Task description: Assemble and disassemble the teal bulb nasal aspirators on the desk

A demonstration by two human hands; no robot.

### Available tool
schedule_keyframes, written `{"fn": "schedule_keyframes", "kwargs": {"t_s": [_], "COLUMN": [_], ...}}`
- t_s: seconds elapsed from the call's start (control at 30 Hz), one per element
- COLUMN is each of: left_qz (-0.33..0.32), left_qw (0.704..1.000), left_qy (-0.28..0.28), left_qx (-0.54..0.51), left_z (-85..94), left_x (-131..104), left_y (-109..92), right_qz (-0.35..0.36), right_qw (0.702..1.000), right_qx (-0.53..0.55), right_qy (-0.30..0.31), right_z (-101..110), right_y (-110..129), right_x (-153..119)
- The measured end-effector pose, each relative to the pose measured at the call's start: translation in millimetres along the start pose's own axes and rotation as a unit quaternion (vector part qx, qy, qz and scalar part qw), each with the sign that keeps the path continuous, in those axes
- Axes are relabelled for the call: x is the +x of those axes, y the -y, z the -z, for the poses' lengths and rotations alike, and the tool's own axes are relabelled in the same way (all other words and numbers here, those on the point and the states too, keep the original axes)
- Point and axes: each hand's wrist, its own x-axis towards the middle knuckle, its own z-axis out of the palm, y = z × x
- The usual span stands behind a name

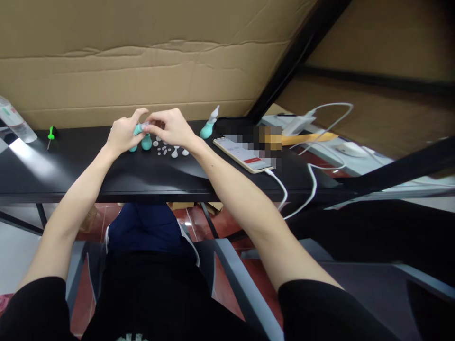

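My left hand (122, 134) is closed round a teal bulb (137, 130) that it holds tilted above the black table. The fingers of my right hand (169, 127) pinch a small clear piece (144, 126) at the bulb's mouth. Just below my hands stands another teal bulb (146, 142), its open neck upward, and part of one more teal bulb (133, 148) shows under my left hand. Several small clear pieces (164, 150) and white cone-shaped parts (175, 152) lie near my right hand. Further right, a teal bulb with a clear tip (207, 129) stands assembled.
A phone (245, 154) with a white cable (280, 182) lies to the right, near a blurred patch and a yellow strip (309, 138). At the left are a green-handled screwdriver (52, 133) and a plastic bottle (17, 121). Cardboard (142, 85) walls the table's back.
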Motion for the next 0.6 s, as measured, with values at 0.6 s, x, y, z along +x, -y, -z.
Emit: {"fn": "schedule_keyframes", "kwargs": {"t_s": [0.6], "left_qz": [-0.016], "left_qw": [0.998], "left_qy": [0.035], "left_qx": [0.046], "left_z": [-5.7], "left_x": [1], "left_y": [6], "right_qz": [0.050], "right_qw": [0.999], "right_qx": [-0.017], "right_qy": [-0.008], "right_z": [-2], "right_y": [5], "right_x": [0]}}
